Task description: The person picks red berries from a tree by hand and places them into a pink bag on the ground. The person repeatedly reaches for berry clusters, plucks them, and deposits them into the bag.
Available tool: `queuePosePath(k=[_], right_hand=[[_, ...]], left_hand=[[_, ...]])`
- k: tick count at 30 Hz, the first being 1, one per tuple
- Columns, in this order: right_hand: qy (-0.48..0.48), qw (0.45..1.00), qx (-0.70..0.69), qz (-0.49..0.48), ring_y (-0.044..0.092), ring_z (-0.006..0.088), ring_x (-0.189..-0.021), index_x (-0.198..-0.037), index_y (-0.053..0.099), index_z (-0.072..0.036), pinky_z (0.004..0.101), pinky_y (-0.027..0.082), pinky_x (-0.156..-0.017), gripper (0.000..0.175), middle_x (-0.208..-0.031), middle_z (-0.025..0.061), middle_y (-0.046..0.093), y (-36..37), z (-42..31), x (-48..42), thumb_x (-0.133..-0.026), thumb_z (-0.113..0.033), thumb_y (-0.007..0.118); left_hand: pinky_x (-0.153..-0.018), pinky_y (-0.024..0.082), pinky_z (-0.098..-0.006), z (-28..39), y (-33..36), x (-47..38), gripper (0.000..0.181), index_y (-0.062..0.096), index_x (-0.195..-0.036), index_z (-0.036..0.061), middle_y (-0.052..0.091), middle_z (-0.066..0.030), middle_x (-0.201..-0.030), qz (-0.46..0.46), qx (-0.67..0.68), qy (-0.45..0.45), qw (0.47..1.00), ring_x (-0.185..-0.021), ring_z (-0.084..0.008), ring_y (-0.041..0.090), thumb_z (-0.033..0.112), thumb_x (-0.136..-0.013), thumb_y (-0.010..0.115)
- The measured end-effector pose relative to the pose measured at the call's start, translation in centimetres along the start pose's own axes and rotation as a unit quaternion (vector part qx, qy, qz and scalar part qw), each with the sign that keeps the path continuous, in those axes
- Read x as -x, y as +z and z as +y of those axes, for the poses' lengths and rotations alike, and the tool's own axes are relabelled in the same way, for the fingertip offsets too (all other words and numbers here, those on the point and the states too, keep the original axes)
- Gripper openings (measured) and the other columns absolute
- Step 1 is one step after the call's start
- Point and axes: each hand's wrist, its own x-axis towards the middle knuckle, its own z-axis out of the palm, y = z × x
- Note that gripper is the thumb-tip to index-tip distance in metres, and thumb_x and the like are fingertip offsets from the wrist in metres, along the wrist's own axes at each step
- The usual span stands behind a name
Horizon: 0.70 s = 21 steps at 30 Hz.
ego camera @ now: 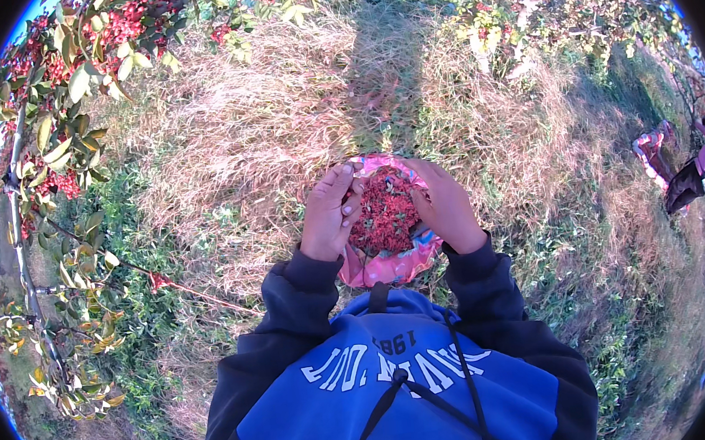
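Observation:
A pink patterned bag (388, 270) is spread wide in front of my body, its mouth facing up. Inside it lies a heap of small red berry clusters (385, 214), mixed with bits of green leaf and stem. At the bag's left rim is my left hand (332, 214), fingers curled in and thumb tip pressed to the forefinger by the pink edge. My right hand (449, 206) curves around the opposite rim, thumb on the inner side beside the berries. The parts of the rim within both hands are largely hidden.
Leafy branches (19, 205) with red berry clusters (122, 26) reach in from the left and top. A thin reddish stem (208, 293) extends toward my left sleeve. Dry grass (253, 96) covers the ground. Pink and dark cloth items (684, 181) appear at the far right.

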Motion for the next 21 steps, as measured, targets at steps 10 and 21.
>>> queuePosePath(k=[10, 21], right_hand=[[-0.071, 0.990, -0.115, 0.029, 0.056, 0.0249, -0.075, -0.086, 0.059, -0.006, 0.0340, 0.046, -0.063, 0.014, -0.083, 0.0076, 0.055, 1.8, -5.6, -1.7, -0.072, -0.006, 0.060], [-0.107, 0.993, -0.044, -0.008, 0.053, 0.0253, -0.075, -0.081, 0.054, -0.008, 0.0357, 0.044, -0.060, 0.009, -0.079, 0.0064, 0.050, 3.7, -5.7, -3.0, -0.073, -0.009, 0.057]], left_hand=[[-0.060, 0.044, -0.0222, 0.5, 0.0, 0.2, 0.021, 0.053, -0.097, 0.0036, 0.058, -0.0035, -0.083, 0.046, 0.048, -0.017, 0.998, -0.069, -0.0094, 0.053, 0.021, -0.092, 0.042], [-0.060, 0.049, -0.0188, -0.6, -2.5, -0.4, 0.020, 0.053, -0.095, 0.0062, 0.058, -0.0007, -0.082, -0.017, 0.020, 0.013, 1.000, -0.072, -0.0068, 0.058, 0.024, -0.091, 0.045]])
